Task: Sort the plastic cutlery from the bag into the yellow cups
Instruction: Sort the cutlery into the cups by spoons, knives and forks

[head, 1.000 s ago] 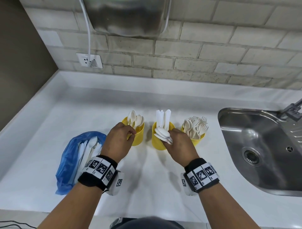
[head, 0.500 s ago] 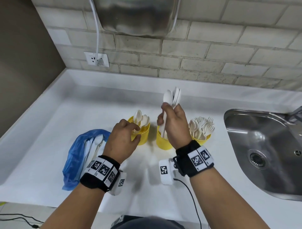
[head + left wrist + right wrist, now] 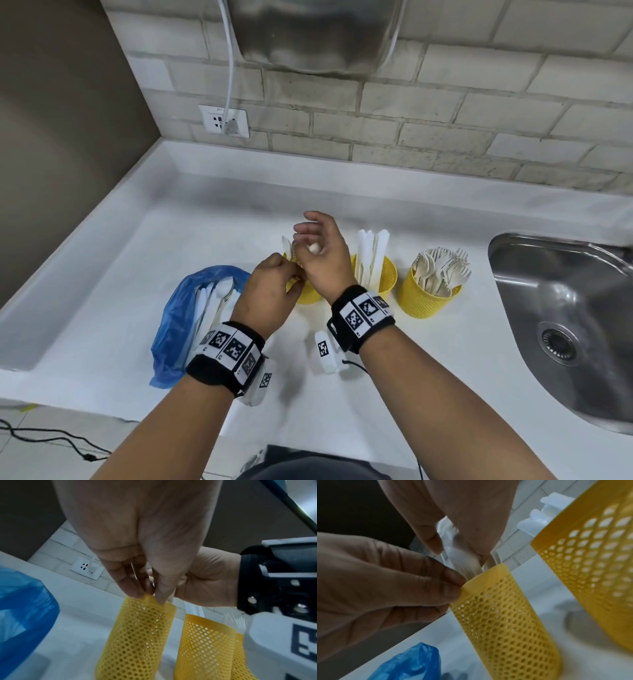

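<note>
Three yellow mesh cups stand in a row on the white counter. My left hand (image 3: 294,277) pinches the near rim of the left cup (image 3: 305,296), also seen in the left wrist view (image 3: 137,635). My right hand (image 3: 308,240) is right above that cup and holds a bundle of white spoons (image 3: 460,557) between thumb and fingers. The spoons are blurred, with their lower ends inside the cup (image 3: 501,608). The middle cup (image 3: 385,274) holds knives (image 3: 371,253) and the right cup (image 3: 424,301) holds forks (image 3: 442,270). The blue bag (image 3: 181,308) lies at the left with white cutlery in it.
A steel sink (image 3: 561,308) is sunk into the counter at the right. On the tiled back wall are a socket (image 3: 224,120) with a cord plugged in and a steel appliance (image 3: 315,31) higher up. A brown side wall closes the left.
My right hand lifted the spoons from in front of the middle cup, swung left and brought them down into the left cup. My left hand stayed on that cup's rim.
</note>
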Demonstrator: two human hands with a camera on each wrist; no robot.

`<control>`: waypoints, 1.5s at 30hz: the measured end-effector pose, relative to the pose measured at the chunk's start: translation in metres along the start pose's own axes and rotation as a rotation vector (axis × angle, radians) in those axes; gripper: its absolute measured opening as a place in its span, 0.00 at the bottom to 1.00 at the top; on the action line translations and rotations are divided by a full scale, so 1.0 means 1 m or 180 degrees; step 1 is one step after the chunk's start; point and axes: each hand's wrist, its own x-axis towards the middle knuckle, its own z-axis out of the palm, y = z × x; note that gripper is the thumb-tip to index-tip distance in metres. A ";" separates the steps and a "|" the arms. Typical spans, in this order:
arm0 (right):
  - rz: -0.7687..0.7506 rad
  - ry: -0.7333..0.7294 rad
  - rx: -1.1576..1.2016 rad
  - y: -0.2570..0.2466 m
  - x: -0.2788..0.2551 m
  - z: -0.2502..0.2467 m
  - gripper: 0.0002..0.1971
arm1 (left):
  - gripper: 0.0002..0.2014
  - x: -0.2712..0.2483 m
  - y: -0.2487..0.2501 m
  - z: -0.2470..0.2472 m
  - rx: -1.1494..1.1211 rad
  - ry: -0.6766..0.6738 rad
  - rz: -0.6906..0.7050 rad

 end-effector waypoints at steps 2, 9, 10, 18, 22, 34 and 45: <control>-0.0176 -0.0009 -0.0071 -0.002 -0.001 -0.004 0.22 | 0.05 0.001 -0.003 -0.001 -0.0025 -0.0010 0.0007; -0.0797 0.0410 -0.0655 -0.002 -0.013 -0.030 0.18 | 0.14 0.005 -0.012 -0.006 -0.0222 0.0158 -0.0075; -0.0828 0.0434 -0.0806 0.001 -0.017 -0.034 0.16 | 0.17 0.006 -0.014 -0.007 -0.0261 0.0179 -0.0128; -0.0505 -0.0437 -0.1584 0.026 -0.036 -0.044 0.12 | 0.22 0.024 -0.016 -0.010 -0.0482 -0.0066 -0.0396; -0.0605 -0.0734 -0.2209 0.028 -0.035 -0.042 0.11 | 0.14 0.028 -0.018 -0.003 -0.0428 -0.0015 -0.0442; -0.0661 -0.0773 -0.2323 0.030 -0.031 -0.036 0.06 | 0.16 0.015 -0.024 0.004 -0.0076 -0.0020 -0.0262; -0.0962 -0.0420 -0.2001 0.016 -0.048 -0.039 0.07 | 0.23 -0.010 -0.018 -0.043 -0.0702 0.0453 -0.0717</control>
